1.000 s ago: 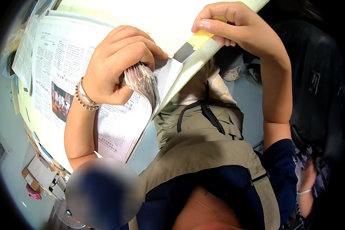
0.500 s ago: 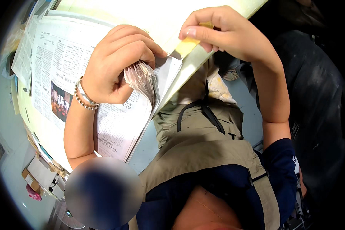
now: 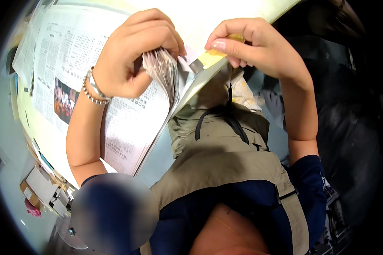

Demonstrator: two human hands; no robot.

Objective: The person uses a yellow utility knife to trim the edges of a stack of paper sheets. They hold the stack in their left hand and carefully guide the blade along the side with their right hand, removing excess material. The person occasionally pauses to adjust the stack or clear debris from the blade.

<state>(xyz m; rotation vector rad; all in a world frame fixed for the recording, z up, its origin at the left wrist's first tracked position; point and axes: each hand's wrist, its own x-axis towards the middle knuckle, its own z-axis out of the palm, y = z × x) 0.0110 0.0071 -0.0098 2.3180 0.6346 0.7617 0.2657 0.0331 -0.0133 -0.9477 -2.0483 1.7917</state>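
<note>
My left hand, a bracelet and a beaded band at its wrist, is closed round a thick bundle of curled sheets. These fold up from the newspaper stack lying at the table's edge. In my right hand, pinched between thumb and fingers, is a flat yellow tool with a short grey, blade-like end. That end is beside the lifted sheets, close to my left fingertips; whether it touches the paper I cannot tell.
More newspaper is spread over the pale table to the left. A cardboard box stands low at the left, near a pink thing. My khaki apron is just below the table edge.
My left hand has moved up and slightly to the right with the folded sheets. My right hand has come down a little, still holding the yellow tool.
</note>
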